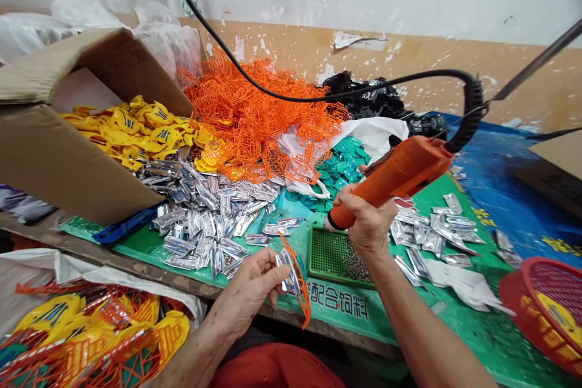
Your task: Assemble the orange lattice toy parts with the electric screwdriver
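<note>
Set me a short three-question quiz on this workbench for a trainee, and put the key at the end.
1. Which hand grips the orange corded electric screwdriver?
2. Fill in the blank: the left hand pinches an orange plastic lattice frame together with a ____.
3. True or false: a green perforated square tray lies on the green printed mat.

Key:
1. The right hand
2. silver metallic piece
3. True
</note>
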`<state>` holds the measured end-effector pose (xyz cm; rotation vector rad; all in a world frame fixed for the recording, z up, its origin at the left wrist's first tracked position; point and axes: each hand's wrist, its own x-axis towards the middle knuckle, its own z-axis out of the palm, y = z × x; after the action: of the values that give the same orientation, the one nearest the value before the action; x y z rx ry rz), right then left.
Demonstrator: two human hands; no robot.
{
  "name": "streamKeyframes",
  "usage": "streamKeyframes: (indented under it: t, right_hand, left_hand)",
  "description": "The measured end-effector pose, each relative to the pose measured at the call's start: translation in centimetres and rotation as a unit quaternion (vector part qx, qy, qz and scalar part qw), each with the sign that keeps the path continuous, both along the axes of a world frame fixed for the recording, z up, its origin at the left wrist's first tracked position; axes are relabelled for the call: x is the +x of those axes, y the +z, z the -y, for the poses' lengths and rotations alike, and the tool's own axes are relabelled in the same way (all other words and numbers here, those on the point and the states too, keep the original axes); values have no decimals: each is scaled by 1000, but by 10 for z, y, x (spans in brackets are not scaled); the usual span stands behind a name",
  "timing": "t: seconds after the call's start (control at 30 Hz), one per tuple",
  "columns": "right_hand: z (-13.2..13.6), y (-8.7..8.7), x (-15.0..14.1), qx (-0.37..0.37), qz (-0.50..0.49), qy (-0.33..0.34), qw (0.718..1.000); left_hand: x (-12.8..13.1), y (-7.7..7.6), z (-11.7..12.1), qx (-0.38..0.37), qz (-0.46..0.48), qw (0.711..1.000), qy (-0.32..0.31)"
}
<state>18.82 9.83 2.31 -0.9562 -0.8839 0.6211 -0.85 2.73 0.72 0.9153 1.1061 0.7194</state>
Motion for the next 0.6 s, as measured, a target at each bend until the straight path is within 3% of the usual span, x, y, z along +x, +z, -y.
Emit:
streamKeyframes:
  t: [0.23,0.6]
  right_hand:
    - [1,-2,1,-10,22,17,1000]
    - [-2,-5,3,-26,32,34,999]
  left_hand:
    - [8,1,-10,24,-63,997,-38]
    - [13,8,-21,36,-74,993,-81]
